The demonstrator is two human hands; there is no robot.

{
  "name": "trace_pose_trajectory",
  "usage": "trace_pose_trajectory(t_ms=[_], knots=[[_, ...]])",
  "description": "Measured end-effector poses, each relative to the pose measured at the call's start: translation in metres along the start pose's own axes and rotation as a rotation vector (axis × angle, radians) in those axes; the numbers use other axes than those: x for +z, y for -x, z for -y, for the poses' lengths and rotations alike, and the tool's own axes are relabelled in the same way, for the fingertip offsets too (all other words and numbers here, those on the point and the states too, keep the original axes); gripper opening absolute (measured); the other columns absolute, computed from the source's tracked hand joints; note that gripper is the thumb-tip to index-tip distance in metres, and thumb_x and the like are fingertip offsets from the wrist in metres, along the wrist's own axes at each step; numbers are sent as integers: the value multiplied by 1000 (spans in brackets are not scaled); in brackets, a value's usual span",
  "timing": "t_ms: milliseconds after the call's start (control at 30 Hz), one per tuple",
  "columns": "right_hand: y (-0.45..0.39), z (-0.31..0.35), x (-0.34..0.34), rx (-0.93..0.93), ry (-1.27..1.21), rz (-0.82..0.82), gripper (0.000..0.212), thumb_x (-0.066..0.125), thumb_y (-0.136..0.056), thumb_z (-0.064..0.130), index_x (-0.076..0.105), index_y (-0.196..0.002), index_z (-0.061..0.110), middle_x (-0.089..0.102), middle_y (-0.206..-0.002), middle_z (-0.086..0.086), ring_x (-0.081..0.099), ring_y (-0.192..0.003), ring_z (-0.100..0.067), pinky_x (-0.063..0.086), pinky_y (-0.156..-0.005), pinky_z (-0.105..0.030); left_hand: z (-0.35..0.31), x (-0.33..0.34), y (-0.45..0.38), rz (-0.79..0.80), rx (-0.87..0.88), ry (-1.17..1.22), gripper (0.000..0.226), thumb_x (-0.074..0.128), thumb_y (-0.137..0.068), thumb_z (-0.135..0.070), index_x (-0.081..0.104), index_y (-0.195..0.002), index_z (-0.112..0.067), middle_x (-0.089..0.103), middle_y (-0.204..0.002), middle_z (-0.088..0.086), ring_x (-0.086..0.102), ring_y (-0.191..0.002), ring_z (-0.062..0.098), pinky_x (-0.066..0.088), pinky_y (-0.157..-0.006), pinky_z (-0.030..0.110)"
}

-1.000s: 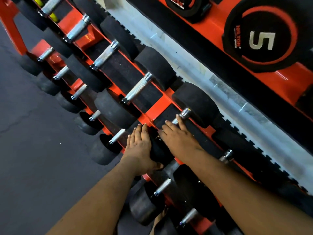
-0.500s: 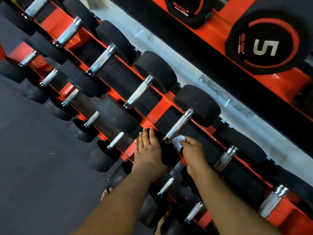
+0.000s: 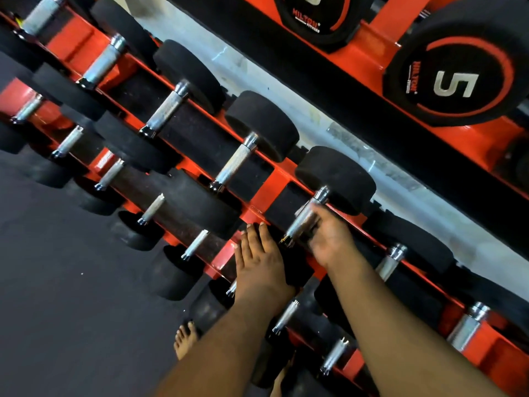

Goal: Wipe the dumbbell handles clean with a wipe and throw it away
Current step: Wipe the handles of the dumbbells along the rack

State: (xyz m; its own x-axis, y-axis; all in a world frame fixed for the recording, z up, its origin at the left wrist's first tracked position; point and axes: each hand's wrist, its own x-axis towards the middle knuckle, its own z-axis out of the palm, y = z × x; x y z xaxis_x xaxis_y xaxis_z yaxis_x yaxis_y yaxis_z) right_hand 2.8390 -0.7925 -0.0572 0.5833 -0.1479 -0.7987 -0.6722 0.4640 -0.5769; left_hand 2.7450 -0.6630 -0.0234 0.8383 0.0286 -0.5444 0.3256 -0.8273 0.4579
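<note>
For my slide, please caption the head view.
Right hand grips a dumbbell handle; left hand rests on its black end.

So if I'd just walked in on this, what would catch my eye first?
Probably the bright red rack running diagonally across the view, lined with black dumbbells whose silver handles gleam. At the centre, the right hand is wrapped round one dumbbell handle, while the left hand lies flat on that dumbbell's near black head. At upper right, a black weight plate shows a big 5.
</note>
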Motion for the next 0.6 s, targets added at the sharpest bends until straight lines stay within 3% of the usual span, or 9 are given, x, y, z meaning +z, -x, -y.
trace_pose_trajectory(t_ms=[100, 267, 433, 600], knots=[[-5, 19, -1, -50, -117, 40, 28, 57, -99, 29, 63, -115, 8, 68, -100, -11, 65, -96, -21, 52, -85, -33, 0, 1, -1, -2, 8, -3, 144, 83, -69, -58, -18, -157, -7, -17, -167, 17, -16, -155, 33, -10, -124, 45], [17, -19, -6, -27, 130, -37, 19, 65, -95, 13, 64, -114, 11, 68, -100, -16, 67, -79, -20, 56, -61, -27, 0, 1, -1, -8, 12, 15, 142, 82, -71, -58, -19, -157, -7, -18, -167, 18, -16, -155, 33, -9, -125, 46], [8, 7, -8, -171, -64, -35, 19, 61, -96, 10, 65, -114, 15, 71, -116, -13, 69, -106, -23, 50, -94, -36, 1, 3, -1, -13, 18, 4, 142, 82, -70, -59, -18, -157, -7, -17, -167, 18, -17, -155, 33, -9, -125, 45], [22, -18, -6, -53, 300, -64, 10, 64, -97, 13, 70, -105, 11, 73, -96, -16, 71, -73, -20, 56, -60, -29, 1, 3, -1, -20, 10, -10, 144, 84, -69, -56, -21, -156, -8, -18, -166, 19, -16, -155, 34, -10, -124, 45]])
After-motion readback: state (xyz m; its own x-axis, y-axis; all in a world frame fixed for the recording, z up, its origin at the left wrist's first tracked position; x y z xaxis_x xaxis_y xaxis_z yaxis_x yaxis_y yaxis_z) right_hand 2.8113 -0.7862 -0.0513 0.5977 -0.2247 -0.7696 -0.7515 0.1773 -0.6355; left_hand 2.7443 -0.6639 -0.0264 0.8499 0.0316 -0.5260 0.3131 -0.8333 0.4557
